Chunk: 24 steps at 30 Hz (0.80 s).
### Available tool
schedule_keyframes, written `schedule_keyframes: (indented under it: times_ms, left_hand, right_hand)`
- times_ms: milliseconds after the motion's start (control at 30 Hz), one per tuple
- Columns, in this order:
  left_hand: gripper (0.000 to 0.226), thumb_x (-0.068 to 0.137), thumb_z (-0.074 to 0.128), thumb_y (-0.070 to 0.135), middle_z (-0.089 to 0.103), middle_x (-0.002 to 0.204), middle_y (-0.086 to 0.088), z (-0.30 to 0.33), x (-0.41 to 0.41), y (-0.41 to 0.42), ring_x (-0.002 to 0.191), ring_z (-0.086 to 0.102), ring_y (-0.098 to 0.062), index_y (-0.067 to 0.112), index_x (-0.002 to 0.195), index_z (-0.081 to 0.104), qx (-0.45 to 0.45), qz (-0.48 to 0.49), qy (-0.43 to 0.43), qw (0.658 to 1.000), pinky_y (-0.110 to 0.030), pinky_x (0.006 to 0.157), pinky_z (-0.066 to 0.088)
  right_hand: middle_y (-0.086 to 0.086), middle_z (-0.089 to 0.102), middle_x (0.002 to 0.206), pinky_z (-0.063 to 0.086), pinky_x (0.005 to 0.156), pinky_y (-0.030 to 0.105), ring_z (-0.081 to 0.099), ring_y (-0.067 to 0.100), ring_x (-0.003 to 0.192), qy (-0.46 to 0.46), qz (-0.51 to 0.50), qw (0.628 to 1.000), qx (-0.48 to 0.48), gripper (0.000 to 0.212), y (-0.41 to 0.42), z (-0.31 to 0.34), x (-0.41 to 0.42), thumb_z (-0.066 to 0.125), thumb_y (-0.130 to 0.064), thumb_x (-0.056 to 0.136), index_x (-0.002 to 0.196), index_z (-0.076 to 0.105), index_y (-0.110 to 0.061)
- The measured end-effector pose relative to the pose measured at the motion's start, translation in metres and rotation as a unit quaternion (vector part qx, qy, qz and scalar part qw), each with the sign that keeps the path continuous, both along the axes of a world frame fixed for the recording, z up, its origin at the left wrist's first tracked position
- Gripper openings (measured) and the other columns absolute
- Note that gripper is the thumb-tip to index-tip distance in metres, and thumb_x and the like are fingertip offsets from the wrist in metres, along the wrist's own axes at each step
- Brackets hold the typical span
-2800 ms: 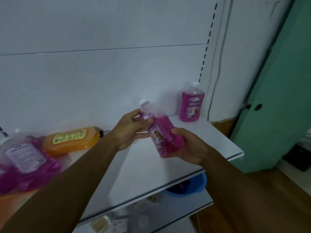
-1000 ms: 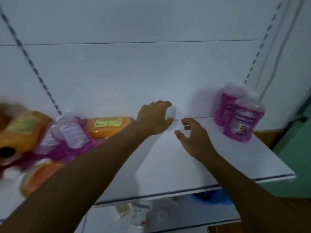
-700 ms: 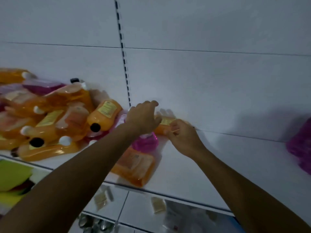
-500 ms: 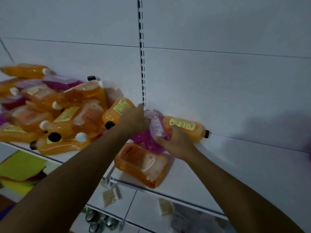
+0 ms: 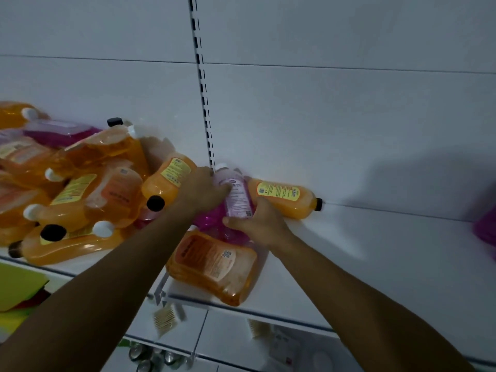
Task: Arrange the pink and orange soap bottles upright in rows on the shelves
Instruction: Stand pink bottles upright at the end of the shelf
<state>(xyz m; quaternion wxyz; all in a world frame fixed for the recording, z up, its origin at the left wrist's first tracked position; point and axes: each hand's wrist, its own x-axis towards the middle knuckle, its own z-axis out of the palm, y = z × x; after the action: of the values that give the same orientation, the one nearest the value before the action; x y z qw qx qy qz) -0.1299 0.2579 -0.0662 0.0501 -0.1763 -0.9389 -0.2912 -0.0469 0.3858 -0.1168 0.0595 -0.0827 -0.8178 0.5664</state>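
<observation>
here, seen from a head-worn camera looking down, two bare forearms reach in from the bottom corners toward a white shelf (image 5: 375, 264) fixed to a white panelled wall. near the centre of the view, both hands meet on a pink soap bottle (image 5: 236, 202) that lies on its side, its white cap pointing to about 11 o'clock at the wall's slotted upright rail (image 5: 204, 103). the left hand (image 5: 201, 191) is curled over the bottle's upper part, grasping it near the neck. the right hand (image 5: 257, 224) grips the lower body, thumb across the pale label, fingers wrapped round the far side.

touching the pink bottle at its 3 o'clock lies an orange soap bottle with a yellow label (image 5: 284, 200), on its side against the wall, its black cap pointing right. at the pink bottle's 6 o'clock, a flat orange refill-style bottle (image 5: 214, 264) lies near the shelf's front edge, partly under the pink one.

from 8 to 10 o'clock of the hands, a loose heap of orange soap bottles (image 5: 80, 194) fills the left of the shelf, all lying down or tilted, some with white caps, some with black. a second pink bottle (image 5: 61, 132) rests on top of the heap at the far left. at the right edge of the view, at 3 o'clock, a blurred pink shape (image 5: 487, 229) is cut off by the frame. below the shelf, tins (image 5: 150, 358) show on a lower level, and something yellow-green (image 5: 18, 285) sits at 8 o'clock.
</observation>
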Motion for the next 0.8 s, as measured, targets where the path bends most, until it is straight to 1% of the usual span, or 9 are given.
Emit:
schedule_keyframes:
  times_ms: [67,133,167,267,367,433,567,667,800]
  left_hand:
    - [0.041,0.086,0.068,0.033,0.068,0.105,-0.016,0.006,0.007,0.004,0.087,0.062,-0.026,0.001,0.111,0.064,0.041,-0.012,0.015,0.999,-0.036,0.074,0.052]
    - [0.053,0.082,0.073,0.031,0.065,0.119,-0.013,0.013,0.013,0.010,0.099,0.063,-0.026,0.002,0.124,0.059,0.096,-0.029,0.019,0.995,-0.042,0.089,0.053]
    - [0.058,0.081,0.075,0.032,0.063,0.123,-0.011,0.016,0.016,0.013,0.101,0.062,-0.025,0.005,0.128,0.057,0.116,-0.039,0.020,0.992,-0.042,0.091,0.052]
    - [0.058,0.080,0.075,0.035,0.064,0.120,-0.007,0.024,0.024,0.024,0.096,0.063,-0.019,0.014,0.130,0.055,0.153,-0.085,0.016,0.984,-0.039,0.087,0.055]
    - [0.057,0.080,0.075,0.033,0.065,0.120,-0.006,0.028,0.035,0.047,0.098,0.065,-0.020,0.018,0.131,0.052,0.169,-0.150,-0.019,0.974,-0.042,0.087,0.056]
    - [0.059,0.079,0.076,0.027,0.064,0.122,-0.005,0.027,0.044,0.069,0.099,0.065,-0.021,0.018,0.132,0.051,0.175,-0.185,-0.044,0.966,-0.043,0.085,0.057]
    - [0.061,0.077,0.078,0.018,0.062,0.122,-0.006,0.022,0.071,0.121,0.100,0.066,-0.026,0.021,0.131,0.049,0.207,-0.262,-0.096,0.938,-0.049,0.080,0.059]
    - [0.059,0.079,0.077,0.017,0.060,0.126,-0.005,0.019,0.097,0.164,0.100,0.065,-0.026,0.022,0.130,0.048,0.206,-0.315,-0.101,0.921,-0.049,0.080,0.058]
    - [0.064,0.077,0.078,0.015,0.058,0.125,-0.001,0.016,0.134,0.217,0.102,0.063,-0.023,0.021,0.132,0.046,0.215,-0.370,-0.107,0.897,-0.039,0.084,0.058]
  right_hand:
    - [-0.003,0.065,0.107,0.059,0.073,0.025,0.066,0.010,0.090,0.013,-0.015,1.000,-0.010,0.071,0.000,0.002,0.005,0.087,-0.034,0.065,0.125,0.050,-0.022]
    - [-0.002,0.065,0.106,0.059,0.070,0.023,0.066,0.010,0.090,0.025,-0.039,0.998,-0.034,0.068,0.002,0.006,0.012,0.087,-0.030,0.066,0.123,0.051,-0.021]
    - [-0.002,0.065,0.106,0.058,0.068,0.022,0.066,0.010,0.090,0.033,-0.051,0.997,-0.045,0.068,0.004,0.009,0.017,0.087,-0.029,0.066,0.123,0.051,-0.021]
    - [-0.004,0.063,0.109,0.056,0.064,0.017,0.065,0.008,0.091,0.061,-0.087,0.993,-0.051,0.070,0.015,0.015,0.032,0.086,-0.030,0.068,0.127,0.049,-0.022]
    - [-0.006,0.059,0.115,0.050,0.060,0.011,0.060,0.008,0.094,0.076,-0.135,0.988,-0.026,0.077,0.034,0.018,0.050,0.085,-0.033,0.068,0.133,0.044,-0.025]
    - [-0.006,0.056,0.118,0.049,0.064,0.011,0.058,0.011,0.100,0.070,-0.179,0.981,-0.006,0.082,0.052,0.019,0.066,0.085,-0.036,0.068,0.135,0.041,-0.026]
    - [-0.005,0.056,0.121,0.055,0.077,0.022,0.057,0.013,0.104,0.070,-0.253,0.965,0.001,0.080,0.091,0.015,0.106,0.085,-0.035,0.070,0.136,0.040,-0.024]
    - [-0.004,0.055,0.122,0.055,0.089,0.032,0.058,0.016,0.108,0.071,-0.320,0.945,0.023,0.080,0.121,0.011,0.135,0.084,-0.034,0.071,0.136,0.039,-0.022]
    - [-0.003,0.059,0.113,0.057,0.073,0.019,0.062,0.014,0.099,0.089,-0.379,0.921,0.010,0.071,0.158,0.008,0.178,0.086,-0.025,0.069,0.126,0.044,-0.022]
